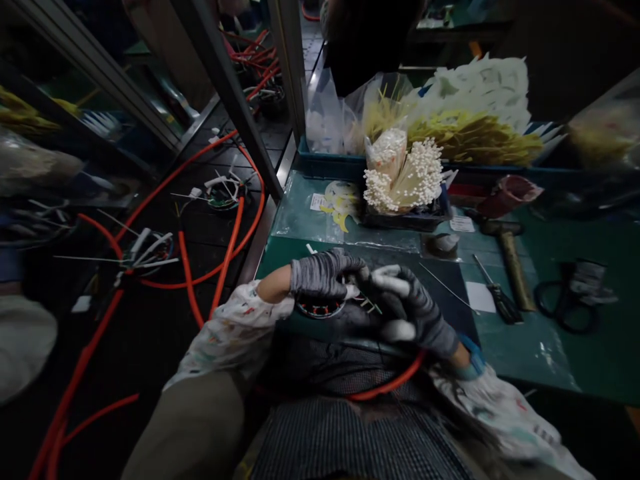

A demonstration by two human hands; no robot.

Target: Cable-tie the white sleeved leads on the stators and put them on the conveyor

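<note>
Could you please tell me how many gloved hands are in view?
2: the left hand, over the far edge of the round wired part, and the right hand, between that part and the screwdriver. Others could be hidden in the dark background.

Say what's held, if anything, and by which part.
The left hand covers the far side of the round part, grip hidden; whether the right hand holds anything is too blurred to tell.
</note>
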